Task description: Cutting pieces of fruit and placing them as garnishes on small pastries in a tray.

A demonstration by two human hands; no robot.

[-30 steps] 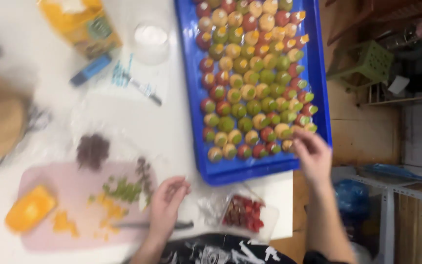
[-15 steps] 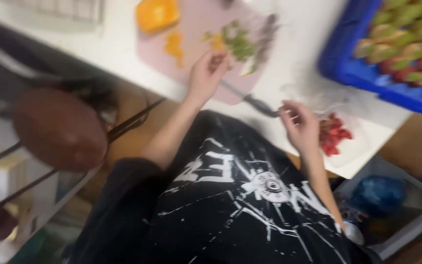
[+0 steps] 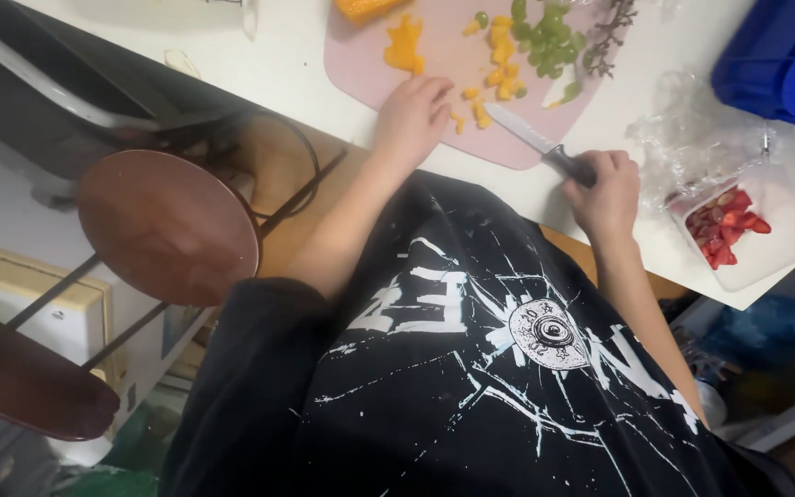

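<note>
My right hand (image 3: 605, 190) is closed around the black handle of a kitchen knife (image 3: 534, 140), whose blade lies flat on a pink cutting board (image 3: 434, 74). My left hand (image 3: 411, 115) rests palm down on the board's near edge, fingers loosely curled, holding nothing. On the board lie orange fruit pieces (image 3: 405, 44), small yellow bits (image 3: 501, 83), chopped green pieces (image 3: 545, 28) and a bare grape stem (image 3: 607, 32). To the right of my right hand stands a clear plastic tub of cut red fruit (image 3: 724, 225).
A blue tray (image 3: 770, 60) sits at the table's far right, with crumpled clear plastic wrap (image 3: 692, 133) beside it. Two round brown stools (image 3: 167, 225) stand left of me below the white table (image 3: 269, 55). A blue bag (image 3: 756, 331) lies on the floor at right.
The view tilted down toward my body. My right hand moved left from beside the tub of red fruit and took hold of the knife. My left hand stayed on the board.
</note>
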